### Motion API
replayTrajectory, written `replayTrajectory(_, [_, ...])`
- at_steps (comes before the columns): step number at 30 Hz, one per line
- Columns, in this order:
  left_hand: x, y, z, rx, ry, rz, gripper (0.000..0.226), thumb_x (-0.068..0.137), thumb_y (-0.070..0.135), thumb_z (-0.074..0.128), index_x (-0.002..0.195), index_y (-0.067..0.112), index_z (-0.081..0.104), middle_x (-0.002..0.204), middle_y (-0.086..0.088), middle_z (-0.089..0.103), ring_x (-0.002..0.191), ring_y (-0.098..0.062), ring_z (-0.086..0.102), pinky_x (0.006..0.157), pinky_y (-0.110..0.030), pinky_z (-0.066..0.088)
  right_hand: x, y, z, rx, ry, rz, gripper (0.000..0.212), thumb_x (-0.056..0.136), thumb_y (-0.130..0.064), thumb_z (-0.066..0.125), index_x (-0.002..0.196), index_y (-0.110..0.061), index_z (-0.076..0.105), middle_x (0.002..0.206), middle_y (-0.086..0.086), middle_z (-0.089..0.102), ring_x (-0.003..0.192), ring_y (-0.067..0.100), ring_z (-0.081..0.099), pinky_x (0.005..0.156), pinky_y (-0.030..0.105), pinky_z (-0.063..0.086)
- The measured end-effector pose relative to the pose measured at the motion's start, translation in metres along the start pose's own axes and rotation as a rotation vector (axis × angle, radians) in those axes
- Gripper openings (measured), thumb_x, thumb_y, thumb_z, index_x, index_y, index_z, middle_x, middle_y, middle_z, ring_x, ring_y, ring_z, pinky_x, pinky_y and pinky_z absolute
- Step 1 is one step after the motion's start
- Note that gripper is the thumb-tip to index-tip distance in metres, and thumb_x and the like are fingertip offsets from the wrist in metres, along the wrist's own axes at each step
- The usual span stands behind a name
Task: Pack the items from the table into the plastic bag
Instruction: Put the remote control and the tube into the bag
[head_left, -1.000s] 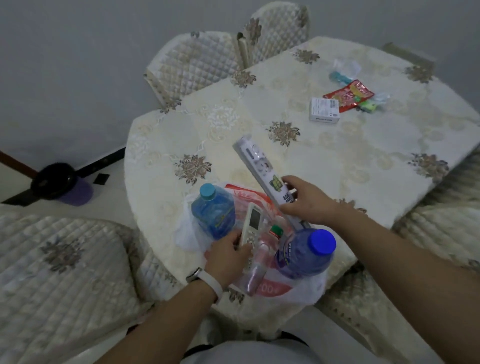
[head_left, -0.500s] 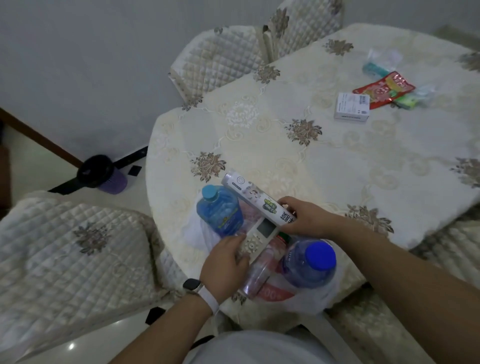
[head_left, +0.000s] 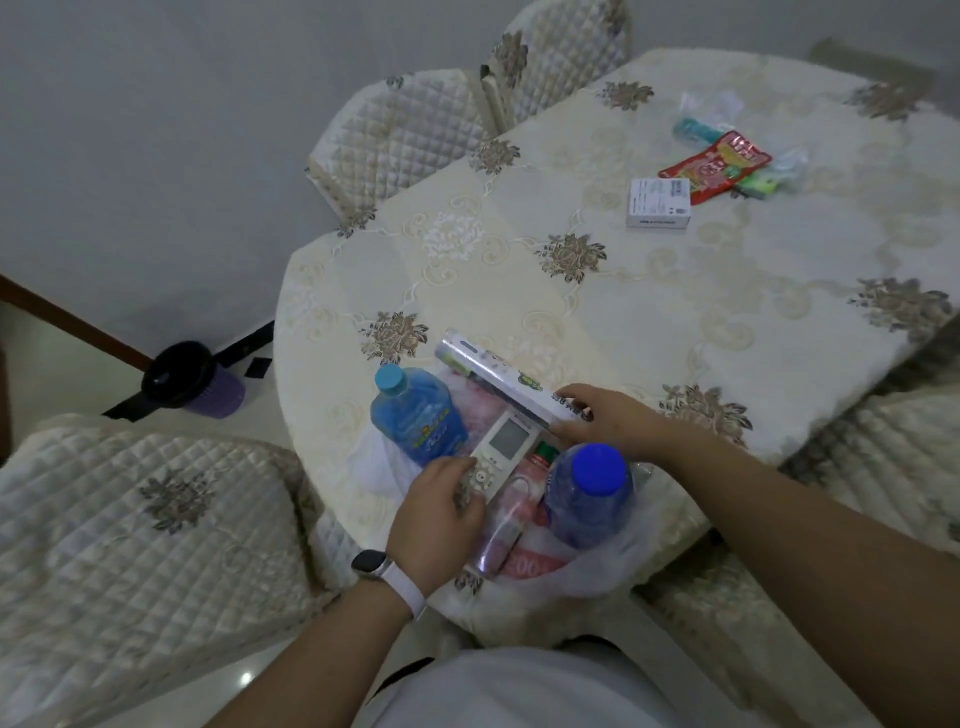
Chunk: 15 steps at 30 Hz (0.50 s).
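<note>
Observation: the right hand (head_left: 608, 421) has its fingers closed round the near end of the long white box (head_left: 498, 379). One second ago that box stood steeply tilted above the plastic bag (head_left: 613, 566). It now lies almost flat across the bag's far edge, with its other end reaching past the bag's far-left corner.

The left hand (head_left: 441, 514) has its fingers curled on the lower end of the remote control (head_left: 506, 449). The remote has slid further in, towards the middle of the bag, and rests between the two bottles.

The light-capped bottle (head_left: 421, 415) lies at the bag's left side. The dark-capped bottle (head_left: 589, 493) stands at the bag's right side.

Assessment: I judge the box is being laid into the bag, but I cannot tell whether it is inside the mouth or only on top.

Outstanding: the small white carton (head_left: 658, 202), the red packet (head_left: 717, 166) and a teal item (head_left: 693, 127) remain on the table (head_left: 519, 291), well beyond the bag. Packing is not complete.
</note>
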<state>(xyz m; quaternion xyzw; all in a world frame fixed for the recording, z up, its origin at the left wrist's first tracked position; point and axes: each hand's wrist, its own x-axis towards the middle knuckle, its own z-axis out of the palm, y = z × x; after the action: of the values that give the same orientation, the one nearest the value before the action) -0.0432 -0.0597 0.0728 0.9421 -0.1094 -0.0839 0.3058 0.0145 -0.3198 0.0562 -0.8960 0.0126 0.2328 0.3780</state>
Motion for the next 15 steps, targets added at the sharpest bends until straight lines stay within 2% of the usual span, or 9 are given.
replayTrajectory(3, [-0.003,0.0,-0.001,-0.004,-0.002,0.046,0.042,0.088,0.019,0.063,0.129,0.015,0.058,0.124,0.002,0.057,0.112,-0.012,0.053,0.094,-0.02,0.039,-0.004,0.008,0.0,0.059,0.05,0.052,0.05,0.09,-0.044,0.064,0.135,-0.028,0.051,0.126,0.002,0.059,0.101,0.017,0.059,0.086,0.032,0.049])
replayTrajectory(6, [-0.006,-0.006,-0.004,-0.013,-0.006,0.076,0.04,0.088,0.021,0.063,0.127,0.017,0.059,0.123,0.002,0.057,0.112,-0.014,0.054,0.097,-0.028,0.044,-0.007,0.008,0.001,0.066,0.054,0.064,0.053,0.086,-0.035,0.073,0.134,-0.024,0.053,0.125,0.002,0.058,0.101,0.018,0.056,0.081,0.03,0.047])
replayTrajectory(11, [-0.008,-0.011,-0.018,-0.029,-0.002,0.172,0.033,0.087,0.021,0.064,0.121,0.019,0.062,0.118,0.008,0.058,0.108,-0.008,0.053,0.096,-0.027,0.044,-0.014,0.003,-0.004,0.026,0.032,0.063,0.055,0.087,-0.019,0.071,0.138,-0.017,0.049,0.131,0.008,0.057,0.101,0.019,0.055,0.084,0.028,0.043])
replayTrajectory(15, [0.013,-0.003,-0.056,-0.052,0.229,0.235,0.023,0.087,0.016,0.062,0.11,0.015,0.066,0.102,0.012,0.058,0.096,-0.007,0.056,0.084,-0.023,0.044,-0.02,0.007,0.0,0.059,0.072,0.081,0.053,0.086,-0.02,0.072,0.135,-0.017,0.052,0.125,0.004,0.058,0.102,0.019,0.057,0.084,0.028,0.043])
